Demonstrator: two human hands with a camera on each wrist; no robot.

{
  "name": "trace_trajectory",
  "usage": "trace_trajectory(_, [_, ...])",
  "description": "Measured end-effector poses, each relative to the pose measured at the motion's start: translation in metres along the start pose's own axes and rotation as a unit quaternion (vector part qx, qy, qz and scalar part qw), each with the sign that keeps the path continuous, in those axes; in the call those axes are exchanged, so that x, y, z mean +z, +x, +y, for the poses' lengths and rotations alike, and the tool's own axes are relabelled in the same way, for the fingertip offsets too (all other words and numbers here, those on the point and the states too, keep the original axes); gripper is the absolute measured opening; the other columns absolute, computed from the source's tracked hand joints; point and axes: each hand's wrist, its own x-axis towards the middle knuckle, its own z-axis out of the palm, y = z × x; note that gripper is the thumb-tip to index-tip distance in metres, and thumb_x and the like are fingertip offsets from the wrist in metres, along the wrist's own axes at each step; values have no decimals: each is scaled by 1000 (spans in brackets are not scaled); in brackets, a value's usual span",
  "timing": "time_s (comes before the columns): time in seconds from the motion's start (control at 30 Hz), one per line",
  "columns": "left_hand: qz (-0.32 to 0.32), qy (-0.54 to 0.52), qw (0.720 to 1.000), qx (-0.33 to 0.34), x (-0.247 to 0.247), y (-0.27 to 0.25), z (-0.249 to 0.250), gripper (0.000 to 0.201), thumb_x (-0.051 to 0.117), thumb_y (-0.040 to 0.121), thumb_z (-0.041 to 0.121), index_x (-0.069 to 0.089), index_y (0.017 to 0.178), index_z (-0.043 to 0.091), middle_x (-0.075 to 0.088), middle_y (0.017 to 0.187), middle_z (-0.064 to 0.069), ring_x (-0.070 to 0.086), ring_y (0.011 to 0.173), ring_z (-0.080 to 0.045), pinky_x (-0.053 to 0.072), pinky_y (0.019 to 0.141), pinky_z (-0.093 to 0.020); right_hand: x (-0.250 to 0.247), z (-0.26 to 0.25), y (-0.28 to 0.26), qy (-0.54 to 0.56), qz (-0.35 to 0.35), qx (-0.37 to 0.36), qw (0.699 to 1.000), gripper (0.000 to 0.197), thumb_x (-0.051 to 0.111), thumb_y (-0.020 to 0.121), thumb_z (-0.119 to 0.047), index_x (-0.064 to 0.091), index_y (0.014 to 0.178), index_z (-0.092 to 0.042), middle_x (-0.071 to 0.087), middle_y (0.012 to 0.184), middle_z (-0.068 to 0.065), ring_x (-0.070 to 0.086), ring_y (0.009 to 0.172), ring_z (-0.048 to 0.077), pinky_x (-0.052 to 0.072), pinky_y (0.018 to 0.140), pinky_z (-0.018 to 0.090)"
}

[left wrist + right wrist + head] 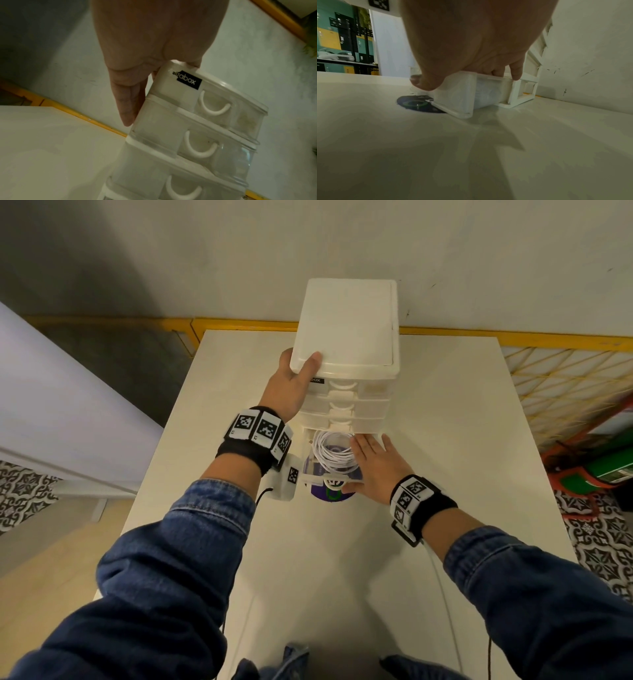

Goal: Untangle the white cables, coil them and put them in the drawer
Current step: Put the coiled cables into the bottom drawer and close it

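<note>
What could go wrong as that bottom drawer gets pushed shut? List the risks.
1. The coiled white cable fills the open bottom drawer; a loop riding up could catch on the frame above.
2. The right hand lies over the drawer's rim, so its fingers might get pinched.
3. The tall drawer unit may tip or slide if the left hand lets go.

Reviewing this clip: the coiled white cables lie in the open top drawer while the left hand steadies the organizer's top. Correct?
Not quite. The coiled white cables lie in the open bottom drawer, not the top one; the head view shows the upper drawers closed. The left hand does steady the organizer at its top corner.
</note>
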Motion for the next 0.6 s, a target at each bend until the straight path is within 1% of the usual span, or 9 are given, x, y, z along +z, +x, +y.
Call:
trace_trajectory(0.1, [-2,-3,1000,-2,-1,-1,-1,54,46,94,52,35,138,22,59,114,0,57,103,-22,47,91,-40,2,-4,4,-11,3,8,1000,101,24,83,-74,-7,146,-2,-4,157,14,-1,146,28,5,118,49])
trace_trajectory(0.23, [-1,7,1000,-1,-1,1,0,54,45,94,54,36,136,22,60,112,-2,58,102,-24,47,89,-41,6,-7,1,-23,19,17,999,98,22,85,-71,-9,146,-1,-5,157,17,-4,145,29,-1,117,51])
trace_trajectory(0.33, [2,8,1000,-3,0,2,1,53,45,93,54,37,134,21,61,109,-3,59,99,-26,48,89,-43,10,-7,-3,25,30,19,999,93,26,88,-67,-12,146,-5,-4,157,17,-5,146,28,-6,117,49])
trace_trajectory(0.4, [1,10,1000,-3,1,1,1,54,45,93,54,36,135,21,61,108,-3,59,98,-25,48,89,-43,12,-7,-6,68,46,7,997,91,32,90,-63,-9,147,-6,-2,156,18,-2,146,30,-4,117,46])
trace_trajectory(0.43, [1,11,1000,-2,1,0,1,54,45,93,54,36,135,21,61,108,-3,60,99,-25,48,90,-43,14,-7,-9,73,66,-5,995,89,40,90,-59,-2,148,-5,4,156,21,4,145,32,1,117,45])
trace_trajectory(0.5, [0,11,1000,-2,1,0,0,54,45,93,54,36,135,21,61,108,-3,60,100,-26,49,92,-44,21,-8,-14,53,100,-23,993,81,60,83,-48,29,143,-3,30,148,24,32,137,37,21,112,47])
trace_trajectory(0.53, [0,11,1000,-1,1,0,0,54,45,93,54,36,135,21,61,108,-3,60,100,-26,48,92,-44,26,-9,-15,40,109,-28,993,71,64,82,-42,41,137,-4,41,142,23,42,130,37,29,108,49])
trace_trajectory(0.57, [1,13,1000,-1,1,0,0,54,45,93,54,36,135,21,61,108,-3,60,100,-26,48,92,-44,30,-9,-16,29,127,-36,991,60,59,85,-38,46,134,-6,48,138,20,47,127,35,33,106,49])
trace_trajectory(0.6, [1,15,1000,-1,0,0,0,54,45,93,54,36,134,21,61,108,-3,60,100,-26,48,92,-44,32,-9,-17,18,136,-46,989,53,50,89,-35,47,133,-7,51,136,18,48,127,33,34,106,49])
